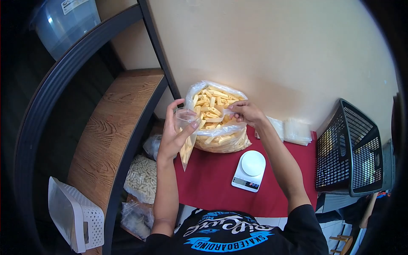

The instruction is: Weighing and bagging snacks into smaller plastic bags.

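Note:
My left hand (171, 140) holds a small clear plastic bag (187, 152) with its mouth spread; some pale yellow pieces lie in its pointed lower end. In my right hand (249, 113) is the handle of a translucent scoop (215, 120), whose bowl sits among yellow stick-shaped snack pieces (208, 101). These fill a large open plastic bag (223, 142) with a rolled-down rim, standing on a red-covered table (207, 185) against the wall. A white digital kitchen scale (248, 171) lies nearer to me, its round platform bare.
Stacks of clear plastic bags (297, 131) lie behind my right forearm. A black perforated basket (349, 149) stands at the right. On the left is a wood-topped shelf (105, 127) with a white perforated basket (76, 216); below it sit filled plastic bags (142, 178).

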Motion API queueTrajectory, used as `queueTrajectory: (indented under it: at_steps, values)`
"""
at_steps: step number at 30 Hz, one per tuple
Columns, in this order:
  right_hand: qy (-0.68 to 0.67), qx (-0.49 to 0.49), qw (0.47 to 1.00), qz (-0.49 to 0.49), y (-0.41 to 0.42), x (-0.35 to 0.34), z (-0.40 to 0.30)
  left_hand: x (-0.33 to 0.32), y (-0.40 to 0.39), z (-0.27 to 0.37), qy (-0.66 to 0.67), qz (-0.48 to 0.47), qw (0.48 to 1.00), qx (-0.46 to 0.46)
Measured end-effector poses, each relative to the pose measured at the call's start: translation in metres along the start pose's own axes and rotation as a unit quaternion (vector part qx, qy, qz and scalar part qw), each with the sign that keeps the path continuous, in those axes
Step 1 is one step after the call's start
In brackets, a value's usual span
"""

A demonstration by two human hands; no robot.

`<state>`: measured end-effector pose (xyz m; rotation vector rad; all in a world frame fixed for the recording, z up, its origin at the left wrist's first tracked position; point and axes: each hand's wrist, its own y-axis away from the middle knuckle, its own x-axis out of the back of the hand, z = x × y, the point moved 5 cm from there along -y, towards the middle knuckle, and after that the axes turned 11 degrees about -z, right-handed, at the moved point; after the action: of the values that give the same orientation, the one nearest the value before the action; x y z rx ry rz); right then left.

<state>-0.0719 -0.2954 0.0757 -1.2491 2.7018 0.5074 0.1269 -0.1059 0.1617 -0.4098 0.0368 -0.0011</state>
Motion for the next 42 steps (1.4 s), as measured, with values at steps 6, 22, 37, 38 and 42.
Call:
queueTrajectory:
  at_steps: [6,22,37,38,42]
  values:
    - [-0.004,0.012,1.000,-0.004,0.015,0.007,-0.025,-0.008,-0.002,0.004,-0.260,0.040,0.951,0.161]
    - [0.111,-0.005,0.992,-0.060,0.025,0.010,-0.098,-0.040,-0.034,0.004,-0.478,-0.051,0.868,0.129]
    - [0.226,0.087,0.970,-0.005,0.050,-0.021,-0.116,-0.051,-0.042,-0.002,-0.459,0.017,0.888,0.029]
    - [0.226,0.087,0.970,-0.004,0.052,-0.021,-0.119,-0.052,-0.042,-0.002,-0.462,0.020,0.886,0.027]
    - [0.219,0.134,0.966,0.028,0.057,-0.020,-0.129,-0.056,-0.045,-0.001,-0.459,0.021,0.888,0.030]
